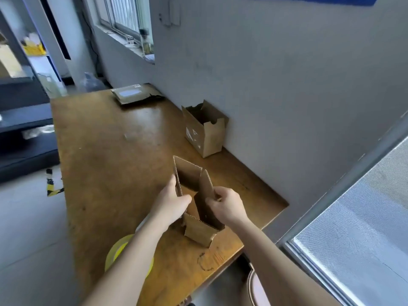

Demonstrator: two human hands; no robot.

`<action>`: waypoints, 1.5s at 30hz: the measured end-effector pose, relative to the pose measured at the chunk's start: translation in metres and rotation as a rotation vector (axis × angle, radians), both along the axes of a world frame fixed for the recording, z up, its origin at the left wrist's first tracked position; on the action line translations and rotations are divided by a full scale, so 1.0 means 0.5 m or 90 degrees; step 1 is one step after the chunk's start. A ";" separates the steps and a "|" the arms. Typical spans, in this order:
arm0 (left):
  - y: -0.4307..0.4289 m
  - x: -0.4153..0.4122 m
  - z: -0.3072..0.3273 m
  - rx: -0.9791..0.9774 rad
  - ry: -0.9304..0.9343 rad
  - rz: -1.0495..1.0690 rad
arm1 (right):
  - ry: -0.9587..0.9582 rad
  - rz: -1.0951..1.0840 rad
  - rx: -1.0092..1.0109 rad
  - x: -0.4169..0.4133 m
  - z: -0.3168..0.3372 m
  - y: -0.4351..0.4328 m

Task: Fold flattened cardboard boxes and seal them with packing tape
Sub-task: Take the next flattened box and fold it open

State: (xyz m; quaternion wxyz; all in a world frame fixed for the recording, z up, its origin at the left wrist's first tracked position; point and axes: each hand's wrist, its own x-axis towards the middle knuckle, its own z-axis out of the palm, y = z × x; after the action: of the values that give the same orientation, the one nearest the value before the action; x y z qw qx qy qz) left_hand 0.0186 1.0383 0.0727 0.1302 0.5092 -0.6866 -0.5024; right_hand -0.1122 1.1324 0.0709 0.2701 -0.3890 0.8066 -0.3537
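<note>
- Cardboard box (198,233) stands open-topped on wooden table (99,151), btwn both hands;
- L hand (174,202) grips its left side, thumb curled over rim;
- R hand (227,204) pinches right flap, fingers clamped on it;
- yellow tape roll (114,252) lies near, partly under L forearm; 2nd box (205,133) stands well behind.

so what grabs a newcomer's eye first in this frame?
The half-folded cardboard box in the middle of the wooden table, with the left hand gripping its left wall and the right hand pinching a flap. Next, the yellowish roll of tape near the table's near-left edge, partly behind the left forearm, and a second open box standing against the wall further back.
</note>
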 end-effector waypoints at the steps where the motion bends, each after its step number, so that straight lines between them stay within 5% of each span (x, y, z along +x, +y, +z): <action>1: -0.008 0.000 -0.004 -0.015 -0.014 0.000 | 0.002 0.009 0.002 -0.009 0.000 -0.012; 15: -0.073 0.024 0.008 -0.011 -0.115 -0.065 | 0.029 0.101 0.061 -0.097 -0.007 -0.184; 22: -0.109 0.026 -0.048 0.097 -0.010 -0.013 | 0.138 0.179 0.109 -0.123 -0.009 -0.217; 27: -0.114 0.013 -0.151 -0.030 -0.374 -0.076 | 0.178 0.229 0.107 -0.141 -0.006 -0.238; 34: -0.113 0.031 -0.224 -0.045 -0.526 -0.142 | 0.208 0.322 0.100 -0.153 -0.005 -0.269; 40: -0.137 0.055 -0.218 -0.020 -0.490 -0.064 | 0.233 0.400 0.120 -0.147 -0.007 -0.299; 45: -0.174 0.060 -0.158 -0.057 -0.142 0.323 | 0.273 0.481 0.125 -0.131 -0.002 -0.328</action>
State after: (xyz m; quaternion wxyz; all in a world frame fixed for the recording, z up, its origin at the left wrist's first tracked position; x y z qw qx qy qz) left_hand 0.0484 0.9514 -0.0065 0.1981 0.7106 -0.5689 -0.3637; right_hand -0.1776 0.9684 0.0701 0.2430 -0.6936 0.6751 -0.0632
